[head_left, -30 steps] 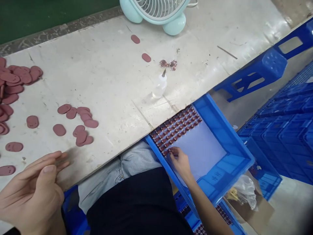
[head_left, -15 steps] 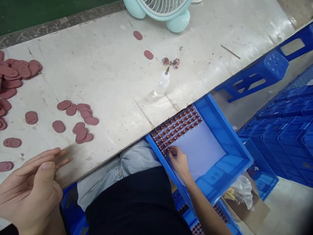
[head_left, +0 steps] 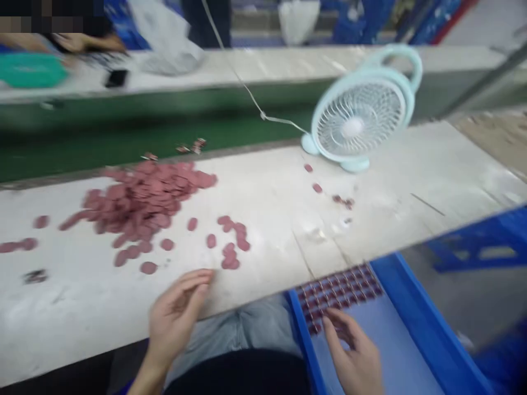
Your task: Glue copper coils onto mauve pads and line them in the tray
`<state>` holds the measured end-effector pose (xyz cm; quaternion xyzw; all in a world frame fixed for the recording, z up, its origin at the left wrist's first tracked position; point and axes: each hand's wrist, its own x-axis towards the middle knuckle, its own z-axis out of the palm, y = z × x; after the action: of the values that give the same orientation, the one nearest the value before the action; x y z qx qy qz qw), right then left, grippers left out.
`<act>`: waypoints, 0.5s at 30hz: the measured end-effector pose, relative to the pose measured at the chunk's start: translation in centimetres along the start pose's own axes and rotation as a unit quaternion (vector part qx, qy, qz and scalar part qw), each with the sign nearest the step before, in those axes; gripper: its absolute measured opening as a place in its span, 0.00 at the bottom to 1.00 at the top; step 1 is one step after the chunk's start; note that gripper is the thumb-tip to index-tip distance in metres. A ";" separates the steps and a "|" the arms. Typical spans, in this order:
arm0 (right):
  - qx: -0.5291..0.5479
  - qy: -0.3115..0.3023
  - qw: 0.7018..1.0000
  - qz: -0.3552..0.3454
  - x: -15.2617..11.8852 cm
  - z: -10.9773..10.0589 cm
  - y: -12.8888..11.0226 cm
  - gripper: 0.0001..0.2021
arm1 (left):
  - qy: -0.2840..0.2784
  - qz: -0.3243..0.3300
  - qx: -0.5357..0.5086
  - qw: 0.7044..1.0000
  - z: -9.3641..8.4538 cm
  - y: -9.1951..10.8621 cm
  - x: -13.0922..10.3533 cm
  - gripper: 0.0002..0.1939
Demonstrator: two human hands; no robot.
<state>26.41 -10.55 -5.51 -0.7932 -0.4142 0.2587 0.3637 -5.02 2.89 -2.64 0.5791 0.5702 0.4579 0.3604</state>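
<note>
Landmark: blue rectangular plastic bin (head_left: 428, 323), against the near edge of the long white worktable (head_left: 263, 192). Probably set there so the right hand can reach inside without crossing the worktop.

In the bin's far part: close rows of small dark-red pieces with pale glints (head_left: 340, 291), on a smooth bluish-white sheet (head_left: 395, 340). Even spacing suggests an arrangement meant for counting, or for stopping pieces from overlapping.

Right hand (head_left: 354, 351): over the bin, at the near-left end of its rows. Fingers curled, thumb and forefinger tips narrow together. Whether they pinch a piece: cannot tell, too blurred. Such a curl would suit working at one piece without disturbing neighbours.

Left hand (head_left: 177, 310): left of the bin, by the table edge. Fingers slightly bent, thumb a little apart, nothing seen held. Looks like an idle, relaxed pose.

Small group of flat dusty-red oval discs (head_left: 230, 258): left of the bin and beyond it, some overlapping; perhaps spread there for easy picking. Large heap of similar discs (head_left: 144, 197): farther left of the bin, piled loosely, like bulk stock.

Pale-blue round plastic fan (head_left: 356, 126): well beyond the bin, tilted, grille towards the person, presumably for cooling.
</note>
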 end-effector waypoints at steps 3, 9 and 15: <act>0.062 -0.057 0.987 -0.139 3.0 1.0 -8.2 0.11 | -0.028 -0.009 -0.045 0.999 -0.5 -0.4 0.4 0.06; -0.024 -0.166 0.933 -0.319 15.1 12.4 -27.7 0.12 | -0.029 -0.012 -0.132 0.991 -0.8 -0.8 0.4 0.08; -0.192 -0.125 0.934 -0.275 29.0 23.9 -38.2 0.17 | 0.017 -0.011 -0.219 0.975 0.0 -2.5 0.9 0.11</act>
<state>6.65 37.58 7.16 -0.6643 -0.7001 0.1609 0.2063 -5.89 4.01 -4.85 0.4719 0.4681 0.5779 0.4736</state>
